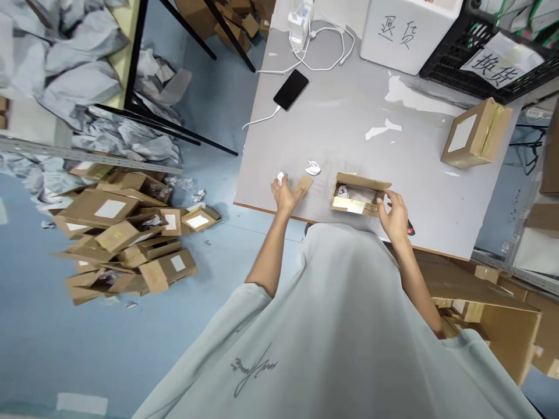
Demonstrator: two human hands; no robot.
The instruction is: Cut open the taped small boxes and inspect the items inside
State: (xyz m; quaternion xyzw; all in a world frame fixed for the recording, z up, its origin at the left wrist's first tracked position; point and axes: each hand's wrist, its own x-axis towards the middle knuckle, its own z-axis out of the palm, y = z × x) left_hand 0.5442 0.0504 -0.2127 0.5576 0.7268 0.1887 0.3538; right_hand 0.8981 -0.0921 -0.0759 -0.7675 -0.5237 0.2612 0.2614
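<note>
A small open cardboard box (358, 194) lies near the front edge of the grey table (349, 116), with white wrapping inside it. My right hand (393, 216) holds the box at its right front corner. My left hand (286, 195) rests at the table's front left, closed on a small crumpled white scrap (280, 176) and touching a brown cardboard strip (304, 184). Another crumpled white piece (313, 168) lies just beyond the strip.
A black phone (290, 89) on a white charging cable lies at the table's far left. A closed cardboard box (476, 134) sits at the right, a white foam box (408, 32) and black crate (489, 52) at the back. Cardboard boxes (126, 227) are piled on the blue floor to the left.
</note>
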